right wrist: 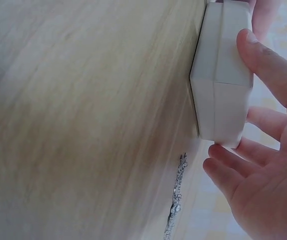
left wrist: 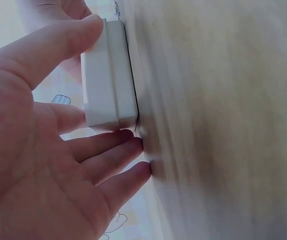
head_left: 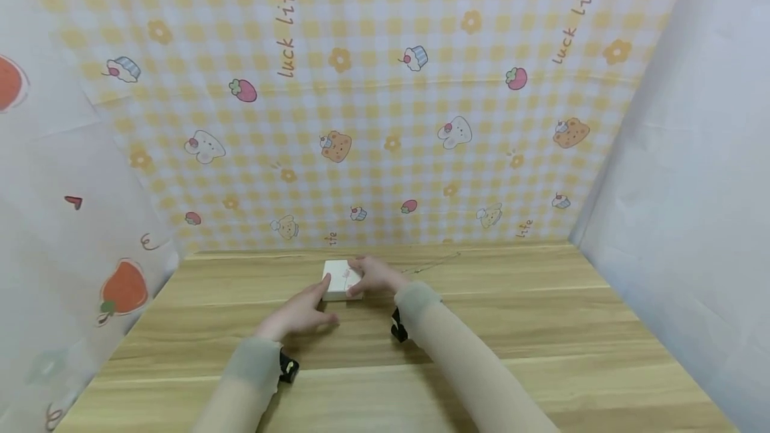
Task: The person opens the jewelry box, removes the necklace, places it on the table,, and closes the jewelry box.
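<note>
A small white lidded box (head_left: 335, 272) with pink print on top sits on the wooden table, its lid on. My right hand (head_left: 379, 276) grips its right end, thumb (right wrist: 256, 52) on the near side of the lid and fingers around the far corner. At the opposite end, my left hand (head_left: 301, 313) has its fingers spread, with the index fingertip at the lid's left side. Its thumb (left wrist: 83, 35) extends in front of the box, apart from it in the head view. A thin silver chain (right wrist: 176, 200) lies beside the box, near my right hand.
The wooden table (head_left: 541, 339) meets a yellow checked cloth (head_left: 385, 99) behind the box. White cloth walls stand on the left (head_left: 54, 172) and right (head_left: 686, 172). A dark wrist strap piece (head_left: 289, 366) hangs under my left sleeve, another (head_left: 398, 326) under my right.
</note>
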